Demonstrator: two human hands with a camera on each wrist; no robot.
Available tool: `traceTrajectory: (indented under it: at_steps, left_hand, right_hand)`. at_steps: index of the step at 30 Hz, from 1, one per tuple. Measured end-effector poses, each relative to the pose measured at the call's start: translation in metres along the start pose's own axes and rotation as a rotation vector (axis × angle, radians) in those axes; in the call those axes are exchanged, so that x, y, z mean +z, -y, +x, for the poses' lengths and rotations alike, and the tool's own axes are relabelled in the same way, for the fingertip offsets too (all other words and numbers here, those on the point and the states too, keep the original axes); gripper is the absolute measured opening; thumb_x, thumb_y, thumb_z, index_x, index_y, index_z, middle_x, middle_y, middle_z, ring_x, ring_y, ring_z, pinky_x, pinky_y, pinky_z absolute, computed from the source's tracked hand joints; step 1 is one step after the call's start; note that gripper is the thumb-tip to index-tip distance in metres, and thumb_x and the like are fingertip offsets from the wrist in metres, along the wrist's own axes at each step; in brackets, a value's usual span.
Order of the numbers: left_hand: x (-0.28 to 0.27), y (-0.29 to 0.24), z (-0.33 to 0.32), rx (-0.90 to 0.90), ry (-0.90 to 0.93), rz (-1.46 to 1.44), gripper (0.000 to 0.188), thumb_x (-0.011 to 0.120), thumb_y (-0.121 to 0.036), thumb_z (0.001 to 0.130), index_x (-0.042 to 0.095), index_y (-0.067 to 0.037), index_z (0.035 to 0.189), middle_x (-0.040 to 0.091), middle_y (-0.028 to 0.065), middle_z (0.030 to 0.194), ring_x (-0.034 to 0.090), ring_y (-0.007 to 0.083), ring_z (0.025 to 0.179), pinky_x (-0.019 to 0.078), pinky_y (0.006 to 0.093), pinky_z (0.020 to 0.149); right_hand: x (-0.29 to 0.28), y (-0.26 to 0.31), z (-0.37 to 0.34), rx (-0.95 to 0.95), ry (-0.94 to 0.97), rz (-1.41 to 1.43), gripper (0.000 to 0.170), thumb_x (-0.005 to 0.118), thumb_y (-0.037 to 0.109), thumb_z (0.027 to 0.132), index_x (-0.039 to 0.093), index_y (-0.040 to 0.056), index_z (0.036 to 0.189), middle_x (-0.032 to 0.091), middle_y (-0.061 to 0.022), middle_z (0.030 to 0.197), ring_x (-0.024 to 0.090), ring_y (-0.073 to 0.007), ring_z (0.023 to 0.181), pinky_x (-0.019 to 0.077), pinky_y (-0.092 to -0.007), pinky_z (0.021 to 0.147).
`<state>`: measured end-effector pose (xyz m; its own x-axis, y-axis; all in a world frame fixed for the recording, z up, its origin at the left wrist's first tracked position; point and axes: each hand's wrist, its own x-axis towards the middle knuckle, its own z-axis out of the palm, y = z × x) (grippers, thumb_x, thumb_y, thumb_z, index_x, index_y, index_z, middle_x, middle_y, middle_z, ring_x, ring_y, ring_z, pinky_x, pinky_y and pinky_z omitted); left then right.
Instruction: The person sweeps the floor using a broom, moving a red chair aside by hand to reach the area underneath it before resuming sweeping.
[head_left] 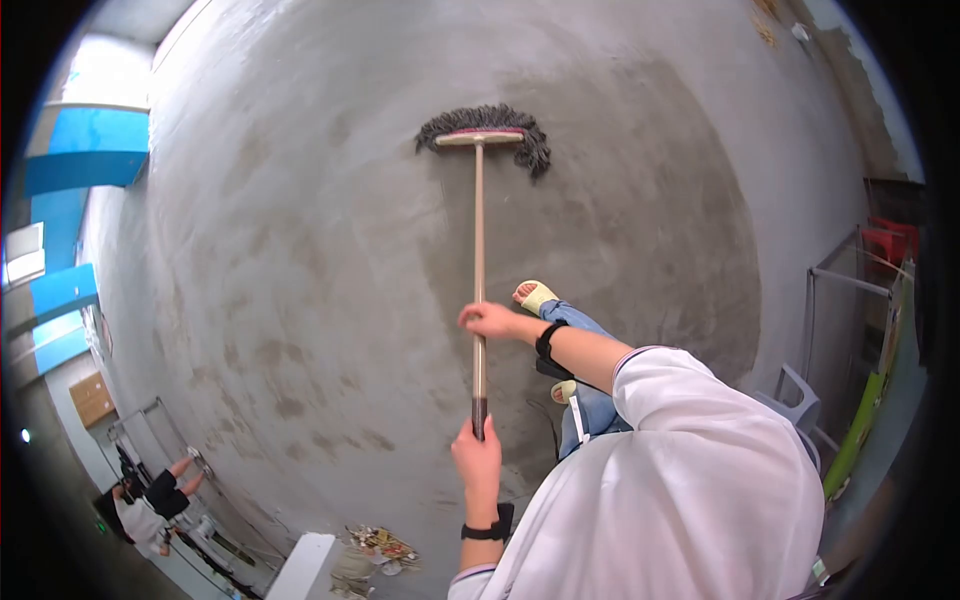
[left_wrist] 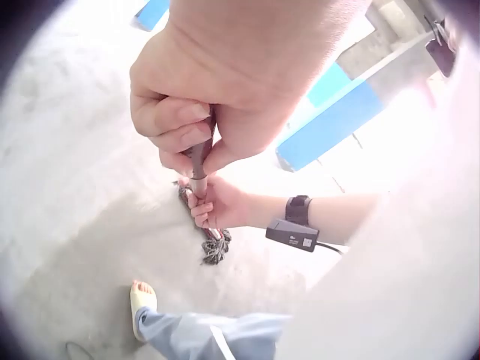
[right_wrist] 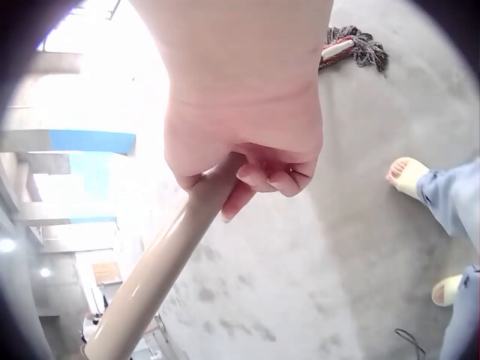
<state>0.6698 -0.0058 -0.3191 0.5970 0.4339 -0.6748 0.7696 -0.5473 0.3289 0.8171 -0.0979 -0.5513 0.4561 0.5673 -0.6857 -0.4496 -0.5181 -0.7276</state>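
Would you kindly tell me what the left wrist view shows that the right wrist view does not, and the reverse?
Only the left wrist view shows the left hand gripping the dark end of the mop handle, and the black box strapped at the other wrist.

Only the right wrist view shows a second slippered foot and a tan board in the background.

Both show the right hand at the handle, the mop head, one slippered foot, blue panels and the grey floor.

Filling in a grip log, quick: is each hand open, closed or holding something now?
Left hand: closed, holding the mop handle by its dark end.
Right hand: closed round the handle, nearer the mop head.
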Motion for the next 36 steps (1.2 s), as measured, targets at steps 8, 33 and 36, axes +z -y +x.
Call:
traceTrajectory:
  at_steps: [8,33,36]
  left_hand:
    - [0.087,-0.029,0.099,0.158,0.039,-0.102,0.033,0.059,-0.03,0.087,0.057,0.003,0.089,0.061,0.0246,0.072,0.06,0.0439,0.071,0.0464,0.0469,0.062]
    - [-0.028,0.365,-0.144,0.024,-0.011,-0.052,0.034,0.054,-0.031,0.087,0.054,-0.002,0.106,0.062,0.0248,0.082,0.059,0.0463,0.078,0.0463,0.0528,0.068]
    - [-0.021,0.396,-0.171,0.01,-0.142,-0.025,0.033,0.055,-0.03,0.086,0.057,-0.004,0.106,0.063,0.023,0.08,0.06,0.0439,0.076,0.0469,0.0515,0.066]
  right_hand:
    - [-0.051,-0.022,0.034,0.135,-0.433,0.362,0.052,0.054,0.016,0.081,0.043,0.0223,0.132,0.059,-0.0101,0.092,0.059,-0.0216,0.081,0.0497,-0.036,0.071]
    - [0.379,-0.047,-0.054,0.589,0.358,0.054,0.076,0.066,0.029,0.079,0.009,-0.0062,0.116,0.064,-0.0159,0.072,0.064,-0.0266,0.049,0.0537,-0.036,0.043]
    - [0.439,-0.052,-0.066,0.622,0.219,-0.003,0.064,0.06,0.023,0.079,0.013,-0.0056,0.112,0.064,-0.0194,0.068,0.064,-0.0266,0.048,0.0519,-0.0343,0.039]
